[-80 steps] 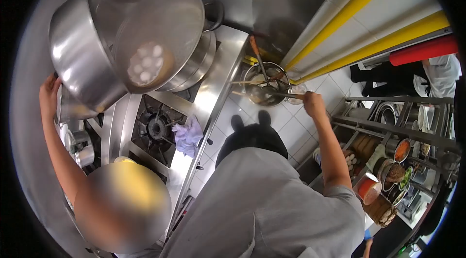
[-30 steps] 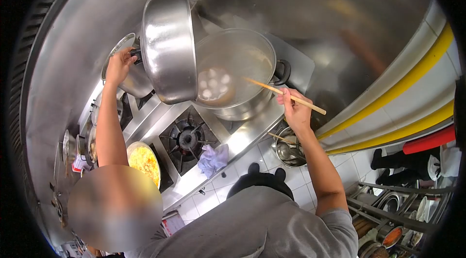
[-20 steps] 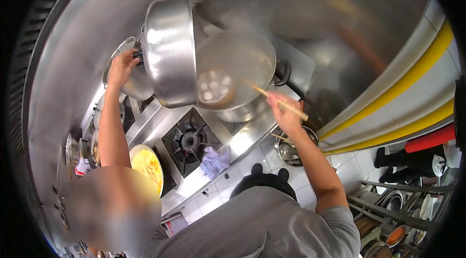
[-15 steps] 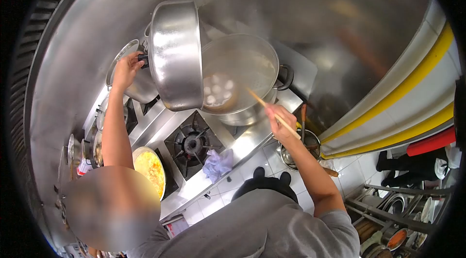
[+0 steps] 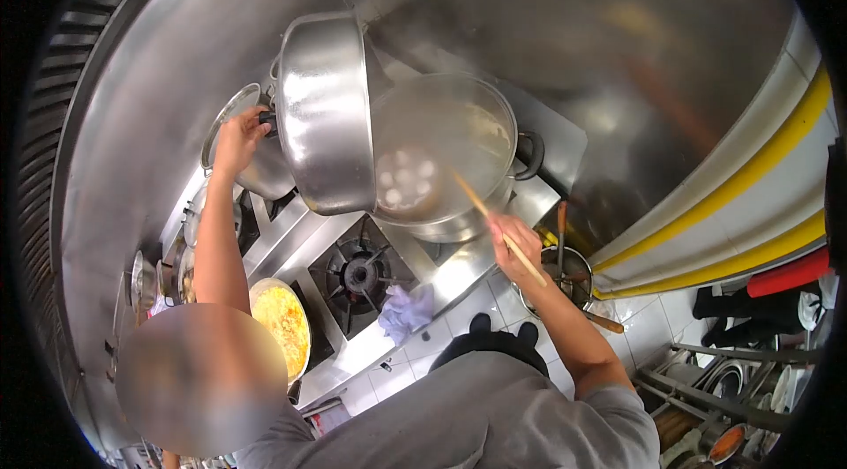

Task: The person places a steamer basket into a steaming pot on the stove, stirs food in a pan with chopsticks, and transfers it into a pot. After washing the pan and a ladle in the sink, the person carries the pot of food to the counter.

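My left hand (image 5: 240, 141) is closed round the black handle of a big steel pot (image 5: 326, 116), which stands tipped on its side at the left rim of a wide stockpot (image 5: 494, 204). Steam blurs the inside of the stockpot. Several round white pieces, egg-like, show in its cloudy liquid (image 5: 408, 180). In my right hand (image 5: 514, 244) is a long wooden stick (image 5: 476, 197), slanting down into the stockpot; its lower end is hidden in the liquid.
Below the pots lies a gas burner (image 5: 360, 273), with a crumpled cloth (image 5: 406, 310) beside it. A pan of yellow food (image 5: 282, 328) sits at the left. Right of the stove is a metal container with utensils (image 5: 569, 279). A rack (image 5: 715, 394) holds pans at lower right.
The whole view has shifted slightly right and down. Both hands keep their holds on the tipped pot and the wooden stick; the stick's position in the stockpot looks nearly the same.
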Tool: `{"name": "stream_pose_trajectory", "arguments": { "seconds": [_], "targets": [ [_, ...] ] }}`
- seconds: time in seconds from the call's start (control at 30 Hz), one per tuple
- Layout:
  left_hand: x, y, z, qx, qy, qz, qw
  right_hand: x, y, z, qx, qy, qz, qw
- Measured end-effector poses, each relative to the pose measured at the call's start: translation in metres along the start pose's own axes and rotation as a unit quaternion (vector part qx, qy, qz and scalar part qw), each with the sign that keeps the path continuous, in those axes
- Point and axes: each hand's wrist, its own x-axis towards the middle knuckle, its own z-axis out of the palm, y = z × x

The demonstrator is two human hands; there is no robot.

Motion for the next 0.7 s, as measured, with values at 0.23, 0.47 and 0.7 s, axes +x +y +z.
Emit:
{"name": "stream_pose_trajectory", "arguments": {
  "seconds": [0.23, 0.47, 0.7],
  "targets": [
    [0.0, 0.013, 0.002, -0.036, 0.004, -0.008, 0.999, 0.007, -0.001, 0.002, -0.018, -0.006, -0.03, 0.999],
    [0.008, 0.012, 0.005, -0.03, -0.013, -0.003, 0.999, -0.007, 0.007, 0.002, 0.001, 0.007, -0.022, 1.0],
    [0.003, 0.007, 0.005, -0.032, 0.005, 0.03, 0.999, -0.013, 0.007, 0.004, 0.014, 0.023, -0.009, 1.0]
  ]
}}
